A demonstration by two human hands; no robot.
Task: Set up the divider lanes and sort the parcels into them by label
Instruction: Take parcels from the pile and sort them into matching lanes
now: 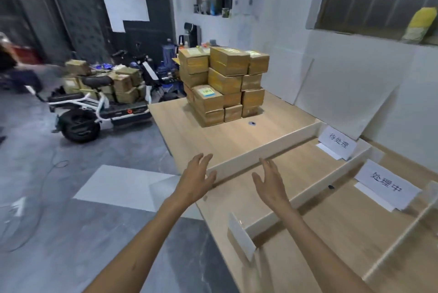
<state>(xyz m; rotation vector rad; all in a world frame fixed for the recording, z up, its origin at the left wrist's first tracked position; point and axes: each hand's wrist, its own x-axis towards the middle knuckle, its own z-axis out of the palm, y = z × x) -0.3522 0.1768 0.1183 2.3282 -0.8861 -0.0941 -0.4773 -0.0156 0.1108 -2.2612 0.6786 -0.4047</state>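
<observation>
Wooden table (pixel 237 136) with parcels (pixel 222 84); scooter (pixel 94 103) on grey floor (pixel 71 233).

A light wooden table (pixel 189 131) carries a tight stack of brown cardboard parcels (pixel 225 84) at its far end, with a small dark disc (pixel 252 123) lying just in front of the stack. Nearer, the first divider board (pixel 260 150), the second divider board (pixel 327 181) and the third divider board (pixel 400 240) stand on edge across the top. One white label card (pixel 337 143) stands between the first two boards, and another label card (pixel 386 184) stands in the next lane.
</observation>
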